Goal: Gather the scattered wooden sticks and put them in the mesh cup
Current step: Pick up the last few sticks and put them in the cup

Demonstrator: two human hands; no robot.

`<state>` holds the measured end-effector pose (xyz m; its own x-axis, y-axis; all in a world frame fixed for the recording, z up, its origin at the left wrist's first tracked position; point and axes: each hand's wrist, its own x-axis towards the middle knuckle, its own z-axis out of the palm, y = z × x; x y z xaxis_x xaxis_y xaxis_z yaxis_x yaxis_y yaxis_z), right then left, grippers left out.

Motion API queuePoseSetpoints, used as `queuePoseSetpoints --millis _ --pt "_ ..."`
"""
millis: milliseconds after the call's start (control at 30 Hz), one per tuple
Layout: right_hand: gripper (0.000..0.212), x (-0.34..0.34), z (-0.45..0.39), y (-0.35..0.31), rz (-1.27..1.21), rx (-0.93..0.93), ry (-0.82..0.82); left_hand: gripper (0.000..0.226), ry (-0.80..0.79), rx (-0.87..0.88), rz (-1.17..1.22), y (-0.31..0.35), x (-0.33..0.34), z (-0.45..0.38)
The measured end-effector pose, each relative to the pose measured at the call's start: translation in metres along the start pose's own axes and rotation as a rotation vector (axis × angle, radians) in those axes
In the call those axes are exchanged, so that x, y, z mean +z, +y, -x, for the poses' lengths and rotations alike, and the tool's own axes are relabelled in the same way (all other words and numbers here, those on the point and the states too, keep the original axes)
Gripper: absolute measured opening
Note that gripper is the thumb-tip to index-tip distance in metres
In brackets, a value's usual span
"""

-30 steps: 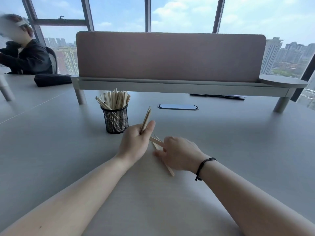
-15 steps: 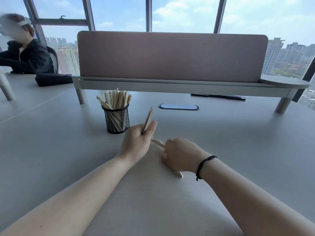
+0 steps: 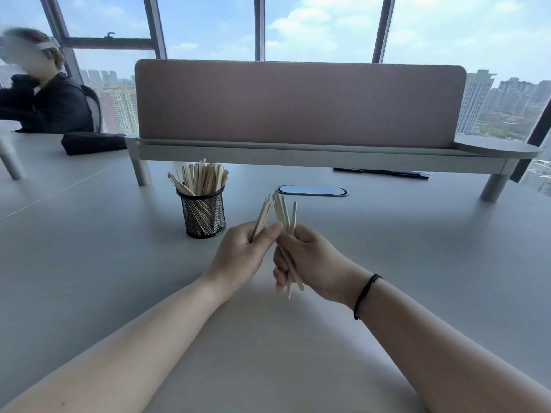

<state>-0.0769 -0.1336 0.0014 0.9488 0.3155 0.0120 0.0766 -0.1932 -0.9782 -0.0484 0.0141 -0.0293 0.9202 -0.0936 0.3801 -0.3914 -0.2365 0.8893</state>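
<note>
A black mesh cup [image 3: 204, 214] stands on the grey table, packed with several upright wooden sticks [image 3: 199, 177]. Just right of it and nearer to me, my left hand [image 3: 242, 254] is shut on a small bundle of wooden sticks [image 3: 264, 214] that points up and away. My right hand [image 3: 310, 260] is held close beside it, above the table, shut on a few more sticks [image 3: 286, 217] that fan out above the fingers and poke out below the palm. The two hands touch at the thumbs. No loose stick shows on the table.
A pink divider panel [image 3: 298, 102] on a raised grey shelf [image 3: 313, 155] crosses the back of the table. An oval cable port [image 3: 311, 191] lies behind my hands. A person in black [image 3: 44, 99] sits at the far left beside a black pouch [image 3: 92, 142].
My right hand has lifted off the table with the sticks it was pressing down on and has turned upright next to my left hand. The left hand has held its bundle throughout.
</note>
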Motion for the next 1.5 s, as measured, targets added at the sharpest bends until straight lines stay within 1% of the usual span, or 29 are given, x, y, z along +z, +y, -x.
queuePoseSetpoints --millis 67,133,167,267,333,367,400,467,500,567,667,800,900,1033,1133,1233,1300,1400,1500 --pt "0.030 0.003 0.002 0.000 -0.008 0.030 -0.060 0.051 -0.017 -0.025 0.037 0.000 0.000 0.001" --pt "0.025 0.003 0.003 -0.001 -0.063 0.072 -0.076 0.057 -0.029 -0.020 0.078 0.002 0.001 0.002" --pt "0.024 0.002 0.003 -0.002 -0.100 0.096 -0.073 0.056 -0.040 -0.014 0.105 0.003 0.002 0.002" --pt "0.019 0.001 0.004 -0.006 -0.130 0.137 -0.057 0.042 -0.036 0.020 0.110 0.013 0.005 0.004" --pt "0.018 0.003 0.002 -0.007 -0.125 0.113 -0.042 0.041 -0.049 0.034 0.121 0.017 0.006 0.004" --pt "0.021 0.004 0.002 -0.007 -0.144 0.088 -0.024 0.042 -0.045 0.042 0.142 0.019 0.006 0.004" --pt "0.027 0.004 0.002 -0.008 -0.182 0.059 0.010 0.043 -0.033 0.014 0.189 0.023 0.007 0.005" --pt "0.039 0.002 0.000 -0.011 -0.293 0.008 0.108 0.049 -0.002 -0.094 0.344 0.027 0.002 0.003" --pt "0.045 0.000 0.000 -0.012 -0.347 -0.009 0.157 0.050 0.002 -0.118 0.394 0.028 -0.002 0.002" --pt "0.056 -0.002 -0.002 -0.014 -0.406 -0.026 0.237 0.047 0.000 -0.115 0.387 0.023 -0.005 0.002" --pt "0.064 0.000 -0.004 -0.011 -0.329 -0.075 0.286 0.047 0.019 -0.149 0.333 0.011 -0.006 0.003" --pt "0.063 0.003 -0.004 -0.008 -0.339 -0.114 0.269 0.048 0.070 -0.140 0.279 0.010 -0.002 0.003" --pt "0.060 0.003 -0.004 -0.007 -0.391 -0.077 0.265 0.053 0.120 -0.207 0.303 0.015 0.002 0.005" --pt "0.060 0.008 -0.007 -0.011 -0.421 0.018 0.247 0.062 0.114 -0.264 0.369 0.025 -0.002 0.004" --pt "0.062 0.015 -0.019 -0.021 -0.433 0.043 0.198 0.058 0.143 -0.263 0.509 0.040 -0.019 -0.008" --pt "0.073 0.022 -0.044 -0.041 -0.486 0.004 0.106 0.063 0.218 -0.184 0.575 0.060 -0.054 -0.035" --pt "0.074 0.026 -0.064 -0.062 -0.543 -0.044 0.044 0.070 0.248 -0.121 0.597 0.079 -0.080 -0.057" --pt "0.063 0.036 -0.094 -0.095 -0.553 -0.122 -0.008 0.072 0.278 -0.064 0.600 0.103 -0.110 -0.087" --pt "0.051 0.050 -0.123 -0.124 -0.539 -0.194 0.004 0.073 0.314 -0.089 0.566 0.110 -0.127 -0.112"
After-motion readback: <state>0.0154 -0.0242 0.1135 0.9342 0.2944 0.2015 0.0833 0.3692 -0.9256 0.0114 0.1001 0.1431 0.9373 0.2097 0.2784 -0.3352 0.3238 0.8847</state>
